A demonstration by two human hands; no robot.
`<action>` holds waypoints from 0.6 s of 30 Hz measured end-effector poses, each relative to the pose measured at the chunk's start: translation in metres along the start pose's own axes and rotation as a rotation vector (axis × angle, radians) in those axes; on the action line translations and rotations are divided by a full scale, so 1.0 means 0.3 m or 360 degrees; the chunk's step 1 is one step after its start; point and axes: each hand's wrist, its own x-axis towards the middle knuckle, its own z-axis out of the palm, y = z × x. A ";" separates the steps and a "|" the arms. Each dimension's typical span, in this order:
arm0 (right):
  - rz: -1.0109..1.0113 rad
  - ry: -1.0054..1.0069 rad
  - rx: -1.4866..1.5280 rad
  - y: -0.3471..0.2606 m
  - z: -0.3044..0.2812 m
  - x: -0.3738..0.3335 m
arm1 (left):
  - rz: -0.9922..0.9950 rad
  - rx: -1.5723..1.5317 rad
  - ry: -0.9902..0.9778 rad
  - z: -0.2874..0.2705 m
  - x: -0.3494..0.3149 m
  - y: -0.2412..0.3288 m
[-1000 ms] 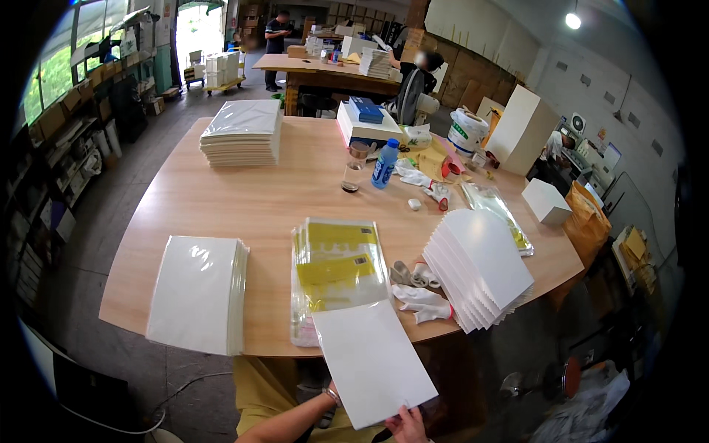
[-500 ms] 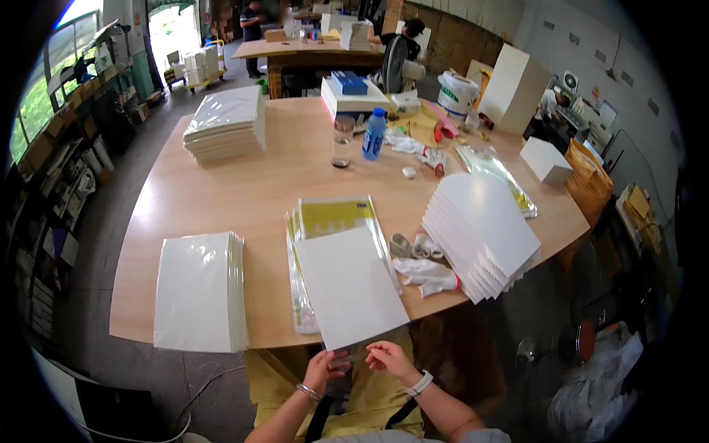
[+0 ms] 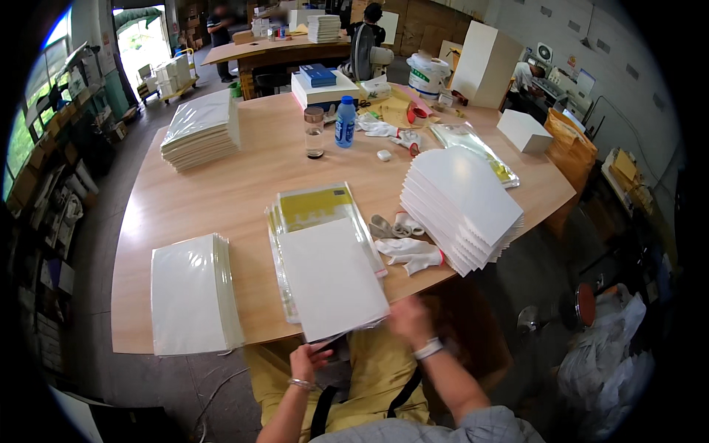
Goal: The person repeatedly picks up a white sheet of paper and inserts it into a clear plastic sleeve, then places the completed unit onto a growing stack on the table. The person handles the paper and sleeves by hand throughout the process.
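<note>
A white board [image 3: 334, 273] lies on a stack of clear plastic sleeves [image 3: 314, 198] with olive-green printing, its near end reaching past the table's front edge. Clear film shows at that near end. My left hand [image 3: 304, 362] is closed there, fingers pinching the edge of the clear plastic sleeve. Beside the board's near right corner is my right hand [image 3: 410, 323], smeared by motion, so its fingers cannot be made out. To the left sits a stack of white boards in clear sleeves [image 3: 190, 294]; to the right, a fanned stack of bare white boards [image 3: 465, 203].
White gloves [image 3: 410, 255] lie between the sleeves and fanned boards. Farther back stand a glass tumbler [image 3: 314, 133], a blue bottle [image 3: 345, 122] and another sleeved stack [image 3: 203, 131]. A stool [image 3: 580, 306] and plastic bags [image 3: 602, 362] are at right; other people work beyond.
My right hand has moved right and up to the board's near right corner. My left hand has closed on the sleeve's edge. The whole view has shifted slightly.
</note>
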 end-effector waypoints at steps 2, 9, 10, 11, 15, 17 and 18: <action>0.0927 0.0776 0.0203 0.293 -0.193 -0.060 | 0.0129 0.0200 -0.0199 -0.050 0.001 0.015; 0.0506 -0.1197 -0.0049 0.656 0.082 -0.723 | 0.1451 0.1484 0.0210 -0.108 0.016 0.027; 0.0593 -0.0828 0.0039 0.492 0.081 -0.560 | 0.1888 0.1914 0.0409 -0.123 0.005 0.037; 0.0609 -0.0442 0.0279 0.374 0.093 -0.438 | 0.1991 0.2052 0.0399 -0.115 -0.012 0.051; -0.0083 -0.0298 0.0746 0.143 0.061 -0.125 | 0.2381 0.2325 0.0046 -0.044 -0.024 0.154; -0.0151 -0.0301 0.0981 0.144 0.064 -0.068 | 0.2310 0.2279 -0.0296 -0.060 0.003 0.167; -0.0161 -0.0356 0.1059 0.153 0.062 -0.040 | 0.2383 0.2164 -0.0296 -0.060 0.022 0.178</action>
